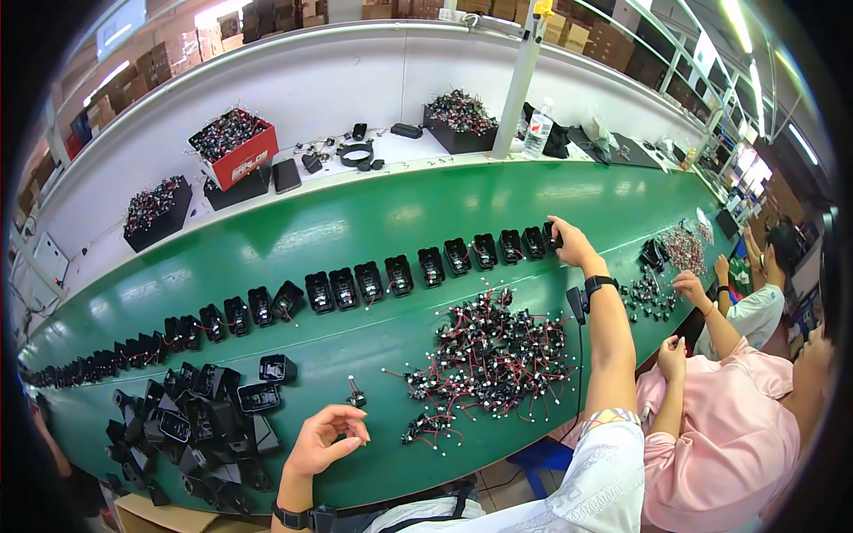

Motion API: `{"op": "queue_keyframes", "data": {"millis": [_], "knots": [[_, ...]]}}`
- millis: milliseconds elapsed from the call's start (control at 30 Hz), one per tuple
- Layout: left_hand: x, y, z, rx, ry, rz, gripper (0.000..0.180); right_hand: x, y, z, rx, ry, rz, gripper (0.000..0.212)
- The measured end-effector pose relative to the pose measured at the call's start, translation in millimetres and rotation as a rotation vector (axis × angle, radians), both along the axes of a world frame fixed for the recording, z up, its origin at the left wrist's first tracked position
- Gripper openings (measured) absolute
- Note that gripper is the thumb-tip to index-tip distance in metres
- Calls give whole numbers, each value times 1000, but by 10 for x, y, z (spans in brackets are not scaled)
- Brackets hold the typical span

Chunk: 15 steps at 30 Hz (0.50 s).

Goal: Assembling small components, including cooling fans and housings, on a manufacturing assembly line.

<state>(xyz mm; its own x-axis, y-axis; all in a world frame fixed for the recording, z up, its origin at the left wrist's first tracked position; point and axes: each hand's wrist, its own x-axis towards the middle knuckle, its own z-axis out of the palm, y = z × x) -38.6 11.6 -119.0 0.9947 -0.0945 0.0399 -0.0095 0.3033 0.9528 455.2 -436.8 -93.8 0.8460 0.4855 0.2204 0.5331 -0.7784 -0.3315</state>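
At the right end of a long row of black plastic housings point(398, 275), my right hand point(571, 244) grips the last black housing point(553, 236), fingers over its top. My left hand point(327, 438) hovers over the near edge of the green table point(355, 342), fingers loosely curled, with nothing visible in it. Just beyond it lies one small black part with a wire and white connector point(355, 392). A heap of small black parts with red wires point(498, 355) spreads between my arms. Left of my left hand are piled more black housings point(191, 417), mostly tipped over.
Along the back ledge stand a red box of wired parts point(244, 158), black bins point(462, 138), a phone point(286, 176) and a water bottle point(538, 129). A pole point(522, 84) rises there. At right sit a co-worker in pink point(720, 426) and another person beyond.
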Motion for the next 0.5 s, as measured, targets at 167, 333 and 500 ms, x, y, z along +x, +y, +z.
{"op": "queue_keyframes", "data": {"millis": [167,333,500], "knots": [[-21,-11,-14,45,16,13,41,-51,12,-68,101,38,-21,39],[16,-57,-104,138,-101,242,36,-31,-126,-15,-7,-49,90,37],[192,-163,38,900,-137,691,54,-620,80,508,148,-395,92,32]]}}
